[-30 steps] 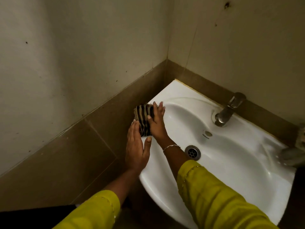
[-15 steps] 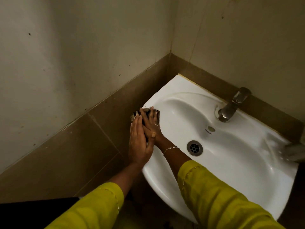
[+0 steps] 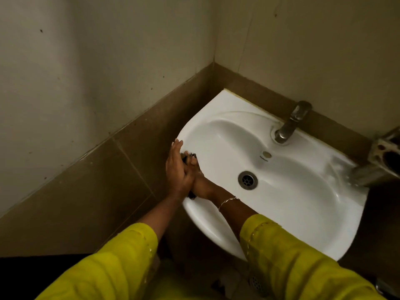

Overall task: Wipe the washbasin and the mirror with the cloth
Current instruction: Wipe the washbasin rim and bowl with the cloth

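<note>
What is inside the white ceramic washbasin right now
Inside the white ceramic washbasin: a round metal drain and a small overflow hole. At its left rim, the left hand and right hand cover most of the dark striped cloth.

text: small dark mark | on: washbasin (image 3: 303, 191) under overflow hole | unreadable

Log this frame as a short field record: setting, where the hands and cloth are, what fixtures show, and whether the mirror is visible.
setting: white washbasin in a tiled corner
left hand: pressed against the right, at the basin's left rim
right hand: closed around the cloth
cloth: dark, bunched between both hands, mostly hidden
tap: metal, at the back edge, no water seen running
drain: open, uncovered
mirror: not in view
</note>
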Demonstrator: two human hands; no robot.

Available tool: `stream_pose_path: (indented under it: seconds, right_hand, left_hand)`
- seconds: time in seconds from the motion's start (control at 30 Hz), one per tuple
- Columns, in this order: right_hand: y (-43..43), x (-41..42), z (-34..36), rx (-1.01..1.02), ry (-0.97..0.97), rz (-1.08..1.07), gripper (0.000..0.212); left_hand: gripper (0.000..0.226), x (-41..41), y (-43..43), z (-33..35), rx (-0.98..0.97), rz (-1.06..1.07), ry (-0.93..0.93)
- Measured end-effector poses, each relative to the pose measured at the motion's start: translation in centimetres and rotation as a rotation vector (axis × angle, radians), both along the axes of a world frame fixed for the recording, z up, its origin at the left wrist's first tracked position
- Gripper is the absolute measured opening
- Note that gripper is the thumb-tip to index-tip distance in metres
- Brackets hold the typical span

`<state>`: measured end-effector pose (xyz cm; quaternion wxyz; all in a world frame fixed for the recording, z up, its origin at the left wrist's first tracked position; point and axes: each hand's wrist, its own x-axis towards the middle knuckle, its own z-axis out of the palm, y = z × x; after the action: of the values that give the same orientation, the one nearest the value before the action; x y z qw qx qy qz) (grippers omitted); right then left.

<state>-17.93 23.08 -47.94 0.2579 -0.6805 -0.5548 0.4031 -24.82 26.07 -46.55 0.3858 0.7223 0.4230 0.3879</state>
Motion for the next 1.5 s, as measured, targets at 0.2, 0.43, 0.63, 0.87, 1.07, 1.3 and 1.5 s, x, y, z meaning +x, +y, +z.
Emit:
stream_pose_path:
  seconds: [0.2,0.43,0.63,0.87,1.07,1.3,1.5]
  right_hand:
    - [-3.2,-0.5,1.1,0.038,-0.025,0.074,0.071]
    - [-8.0,-0.7,1.1,0.105,-0.126,0.139,0.075]
    - [-11.6,0.0,0.9,-0.045,-0.157,0.163,0.067]
    - [-15.6,1.1,3.1,-0.12,-0.237,0.154,0.057]
    - [-18.3,2.2,3.2,-0.145,-0.33,0.138,0.057]
    - [-23.1,6.0,3.3,-0.091,-0.505,0.128,0.084]
    - [-25.9,9.0,3.6,0.005,-0.616,0.148,0.055]
  left_hand:
    - [0.091,-1.0,1.1,1.1,-0.027,-0.195,0.25]
    - [0.107,-0.7,0.1,0.6,0.176,-0.32,0.542]
    - [0.122,-0.3,0.7,0.5,0.14,-0.474,0.706]
    - [0.106,0.2,0.3,0.2,0.201,-0.424,0.876]
    - [0.105,0.6,-0.2,0.1,0.254,-0.332,0.926]
    - [0.105,0.6,-0.5,-0.2,0.316,-0.284,0.983]
    - [0.103,0.5,-0.5,-0.4,0.373,-0.277,0.997]
